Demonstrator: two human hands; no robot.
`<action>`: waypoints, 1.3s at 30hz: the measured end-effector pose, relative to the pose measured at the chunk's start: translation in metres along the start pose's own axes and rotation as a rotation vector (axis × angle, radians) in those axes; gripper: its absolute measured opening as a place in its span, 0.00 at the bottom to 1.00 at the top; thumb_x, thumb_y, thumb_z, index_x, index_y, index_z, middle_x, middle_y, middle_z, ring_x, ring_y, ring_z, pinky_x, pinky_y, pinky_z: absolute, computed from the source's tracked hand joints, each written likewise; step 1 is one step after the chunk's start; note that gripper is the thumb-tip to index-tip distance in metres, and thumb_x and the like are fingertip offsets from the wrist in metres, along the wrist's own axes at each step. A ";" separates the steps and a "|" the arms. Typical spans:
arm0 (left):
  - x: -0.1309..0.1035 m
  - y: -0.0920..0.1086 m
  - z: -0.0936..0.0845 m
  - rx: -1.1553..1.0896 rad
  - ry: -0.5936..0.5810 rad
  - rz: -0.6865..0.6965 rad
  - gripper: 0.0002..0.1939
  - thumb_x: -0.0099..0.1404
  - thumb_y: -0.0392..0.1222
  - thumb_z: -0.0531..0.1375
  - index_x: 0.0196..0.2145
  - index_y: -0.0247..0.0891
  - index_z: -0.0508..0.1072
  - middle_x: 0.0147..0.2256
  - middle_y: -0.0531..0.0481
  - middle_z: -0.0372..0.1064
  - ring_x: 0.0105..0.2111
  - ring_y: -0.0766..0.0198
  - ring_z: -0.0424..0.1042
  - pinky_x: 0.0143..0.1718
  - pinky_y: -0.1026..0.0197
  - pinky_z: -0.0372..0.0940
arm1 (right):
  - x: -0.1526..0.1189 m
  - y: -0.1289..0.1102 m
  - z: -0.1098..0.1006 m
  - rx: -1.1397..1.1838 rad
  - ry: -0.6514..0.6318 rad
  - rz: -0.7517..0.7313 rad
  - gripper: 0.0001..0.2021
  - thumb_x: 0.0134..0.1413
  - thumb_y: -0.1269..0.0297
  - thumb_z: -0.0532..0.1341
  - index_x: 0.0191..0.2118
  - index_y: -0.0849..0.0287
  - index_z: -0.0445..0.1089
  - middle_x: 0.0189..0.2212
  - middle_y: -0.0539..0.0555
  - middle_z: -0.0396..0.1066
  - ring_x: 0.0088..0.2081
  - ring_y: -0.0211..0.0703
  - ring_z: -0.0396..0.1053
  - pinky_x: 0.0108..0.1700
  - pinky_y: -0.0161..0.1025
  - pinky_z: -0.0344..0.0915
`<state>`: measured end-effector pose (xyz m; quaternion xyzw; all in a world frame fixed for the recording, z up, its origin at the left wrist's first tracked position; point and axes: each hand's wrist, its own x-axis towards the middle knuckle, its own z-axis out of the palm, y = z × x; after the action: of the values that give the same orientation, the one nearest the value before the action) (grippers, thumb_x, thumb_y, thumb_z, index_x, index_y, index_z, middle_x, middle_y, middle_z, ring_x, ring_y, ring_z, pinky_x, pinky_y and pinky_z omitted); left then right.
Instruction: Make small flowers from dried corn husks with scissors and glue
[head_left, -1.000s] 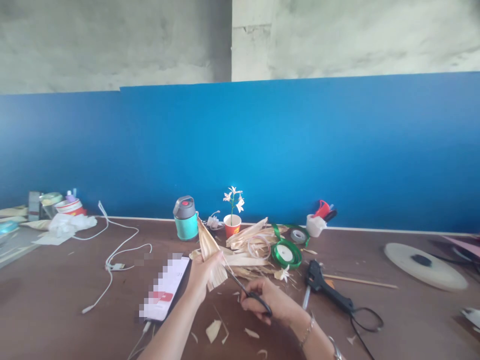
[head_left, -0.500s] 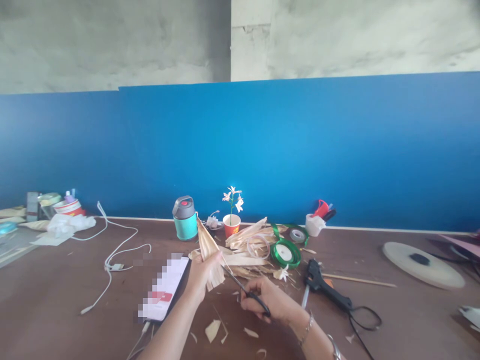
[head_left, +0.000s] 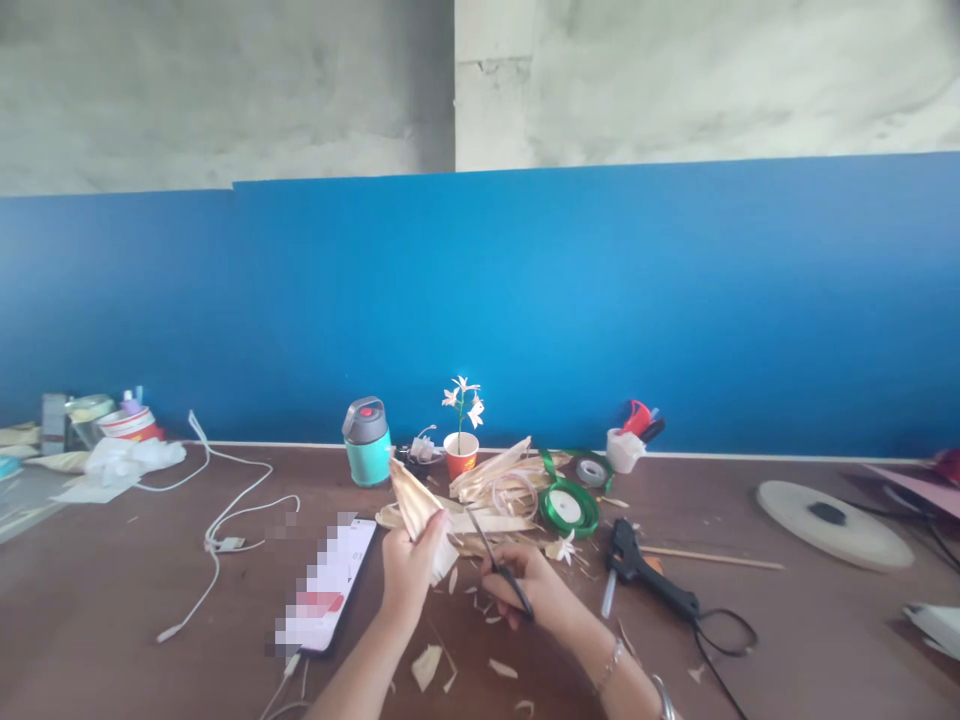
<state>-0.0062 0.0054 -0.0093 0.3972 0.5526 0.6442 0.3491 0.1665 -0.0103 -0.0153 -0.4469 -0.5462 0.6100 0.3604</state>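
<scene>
My left hand [head_left: 411, 562] pinches a pale dried corn husk [head_left: 415, 497], its pointed end up and its wider end below the fingers. My right hand [head_left: 525, 580] is closed around the dark handles of a pair of scissors [head_left: 508, 585]. The blades point up and left, just right of the husk and apart from it. Several small husk scraps [head_left: 427, 667] lie on the table under my hands. Behind them is a pile of dried husks [head_left: 495, 475]. A small white husk flower [head_left: 565, 547] lies right of the scissors.
White husk flowers stand in a paper cup [head_left: 460, 457], beside a teal flask [head_left: 368, 450]. Green ribbon [head_left: 591, 512] lies at the back; a glue gun [head_left: 651, 570] and its cord are right. A phone [head_left: 330, 590] and white cables [head_left: 217, 520] lie left, a round lid [head_left: 832, 525] far right.
The husk has turned in my left hand, and the scissors have come away from its edge, pointing more upright. More thin scraps lie beneath. The view has shifted slightly.
</scene>
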 end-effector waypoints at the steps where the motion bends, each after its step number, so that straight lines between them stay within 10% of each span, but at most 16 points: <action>1: -0.004 0.001 0.003 -0.056 -0.018 -0.058 0.16 0.44 0.50 0.69 0.19 0.32 0.76 0.15 0.48 0.71 0.20 0.56 0.72 0.20 0.64 0.62 | 0.000 0.000 0.003 0.044 0.040 -0.028 0.21 0.34 0.51 0.68 0.29 0.60 0.64 0.16 0.43 0.61 0.16 0.31 0.59 0.17 0.29 0.56; 14: -0.029 0.009 0.019 -0.407 -0.348 -0.325 0.18 0.48 0.47 0.67 0.34 0.33 0.75 0.25 0.47 0.76 0.26 0.57 0.75 0.27 0.62 0.66 | -0.004 -0.008 0.024 0.304 0.304 -0.159 0.23 0.29 0.55 0.72 0.32 0.58 0.63 0.17 0.41 0.56 0.18 0.28 0.50 0.20 0.29 0.50; 26: 0.001 0.006 0.005 -0.505 -0.020 -0.248 0.17 0.46 0.45 0.68 0.32 0.35 0.70 0.19 0.57 0.67 0.18 0.69 0.65 0.22 0.67 0.58 | -0.010 -0.009 0.020 -0.030 -0.025 0.088 0.21 0.37 0.49 0.66 0.31 0.61 0.65 0.17 0.47 0.67 0.17 0.32 0.63 0.16 0.27 0.47; 39: 0.000 0.001 0.006 -0.329 -0.102 -0.235 0.18 0.46 0.49 0.67 0.29 0.34 0.69 0.16 0.58 0.62 0.14 0.73 0.57 0.16 0.69 0.49 | -0.008 -0.003 0.021 -0.012 -0.069 0.065 0.18 0.36 0.52 0.68 0.28 0.62 0.68 0.13 0.44 0.62 0.14 0.30 0.58 0.15 0.27 0.55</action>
<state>-0.0006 0.0081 -0.0073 0.2999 0.4641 0.6595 0.5097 0.1494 -0.0249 -0.0106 -0.4453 -0.5473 0.6330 0.3186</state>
